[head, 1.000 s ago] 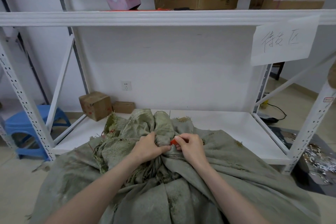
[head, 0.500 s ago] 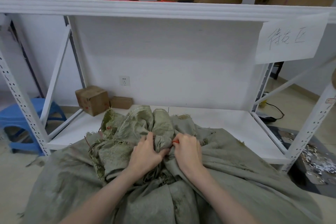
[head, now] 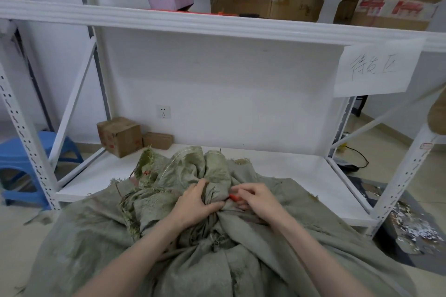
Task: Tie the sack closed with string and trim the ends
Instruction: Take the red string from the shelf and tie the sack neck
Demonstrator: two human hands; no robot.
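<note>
Grey-green woven fabric makes up the large, frayed sack (head: 241,263), which lies slumped against the front edge of the white lower shelf board (head: 289,169) of a metal rack. Its gathered mouth (head: 212,169) reaches over that front edge onto the board. The left hand (head: 195,205), just in front of the board's front edge, has its fingers and thumb curled round the gathered fabric and squeezes it into a neck. The right hand (head: 258,200), beside it at the same neck, has its fingers curled inward and pinches a short orange-red piece, judged to be the string (head: 233,197). Only this small length of it shows; the remainder is hidden by fabric folds and by the fingers. Whether the string passes fully round the neck cannot be determined, and no finished knot is visible. Assessment of progress: gathering of the mouth is complete and is maintained by the left hand. Tying appears to be at an early or middle stage, with the first wrap or knot being worked at the neck. Tightening and securing the knot are judged to remain, followed by trimming of both loose ends. No cutting tool can be identified near the lower shelf board, so trimming is judged not yet begun. Risk: release of the left-hand squeeze before the knot locks is likely to let the neck spread.
</note>
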